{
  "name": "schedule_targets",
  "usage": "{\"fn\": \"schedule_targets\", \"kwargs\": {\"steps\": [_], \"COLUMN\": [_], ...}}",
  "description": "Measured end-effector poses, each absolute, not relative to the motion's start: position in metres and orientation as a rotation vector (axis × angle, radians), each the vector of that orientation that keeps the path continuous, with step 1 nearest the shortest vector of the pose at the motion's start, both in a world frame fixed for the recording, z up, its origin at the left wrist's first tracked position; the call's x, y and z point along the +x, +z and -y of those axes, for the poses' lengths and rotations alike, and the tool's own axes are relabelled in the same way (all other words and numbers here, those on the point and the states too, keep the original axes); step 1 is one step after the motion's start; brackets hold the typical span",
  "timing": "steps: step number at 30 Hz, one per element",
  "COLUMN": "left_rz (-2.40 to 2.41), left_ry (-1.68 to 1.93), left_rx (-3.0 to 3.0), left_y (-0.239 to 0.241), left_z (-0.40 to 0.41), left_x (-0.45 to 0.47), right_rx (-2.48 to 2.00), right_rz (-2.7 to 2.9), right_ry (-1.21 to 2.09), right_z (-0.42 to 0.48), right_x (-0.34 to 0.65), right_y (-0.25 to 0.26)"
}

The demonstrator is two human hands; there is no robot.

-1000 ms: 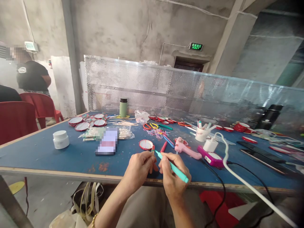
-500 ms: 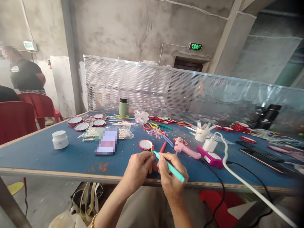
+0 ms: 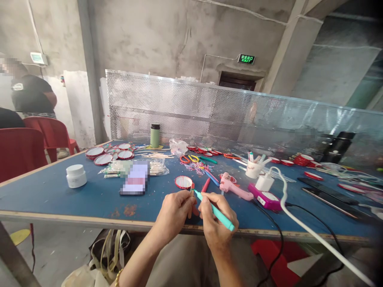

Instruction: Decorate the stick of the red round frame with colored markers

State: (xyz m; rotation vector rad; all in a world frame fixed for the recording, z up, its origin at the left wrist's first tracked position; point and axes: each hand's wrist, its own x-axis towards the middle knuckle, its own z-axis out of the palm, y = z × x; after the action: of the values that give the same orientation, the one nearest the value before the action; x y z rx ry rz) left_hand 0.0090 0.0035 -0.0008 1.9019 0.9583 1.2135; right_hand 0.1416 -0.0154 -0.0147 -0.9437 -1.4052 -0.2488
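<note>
Above the doorway, the green sign (image 3: pixel 246 59) reads "EXIT" beneath a row of Chinese characters. A white label on the purple box (image 3: pixel 266 198) is too small to read, as are the dark marks printed along the near edge of the bench (image 3: pixel 98 203). The white jar (image 3: pixel 76 176) shows only faint lettering, and the screen of the phone (image 3: pixel 134 178) is blurred into squares.

The left hand (image 3: pixel 176 209) pinches a flat stick (image 3: pixel 192 186) upright above the near edge of the bench, its reddish tip showing and much of its length hidden by the fingers. The right hand (image 3: pixel 214 231) grips a turquoise marker (image 3: pixel 224 220) like a pen, its nib pointed at the stick; whether nib and wood touch cannot be told. Just beyond the stick lies a red-rimmed disc (image 3: pixel 183 182), with a red pen (image 3: pixel 206 185) and the pink glue gun (image 3: pixel 236 187) to its right. The pile of cords at the far right is soft and dim, and the red chair (image 3: pixel 22 149) is cut off by the left border.

Compared with a second ago, the person in black (image 3: pixel 31 95) stands farther left; both hands keep the same grips, nearly in the same place, and the disc has not moved on the bench
</note>
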Motion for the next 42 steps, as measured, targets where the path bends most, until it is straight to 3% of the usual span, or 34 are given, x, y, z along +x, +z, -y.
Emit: {"fn": "schedule_targets", "kwargs": {"steps": [42], "left_rz": [-0.964], "left_ry": [1.207], "left_rx": [1.902], "left_y": [0.0014], "left_z": [-0.0025], "left_x": [0.0099], "right_rx": [-0.900], "right_rz": [1.425], "right_ry": [-0.270], "right_z": [0.0189], "right_x": [0.1413], "right_y": [-0.0136]}}
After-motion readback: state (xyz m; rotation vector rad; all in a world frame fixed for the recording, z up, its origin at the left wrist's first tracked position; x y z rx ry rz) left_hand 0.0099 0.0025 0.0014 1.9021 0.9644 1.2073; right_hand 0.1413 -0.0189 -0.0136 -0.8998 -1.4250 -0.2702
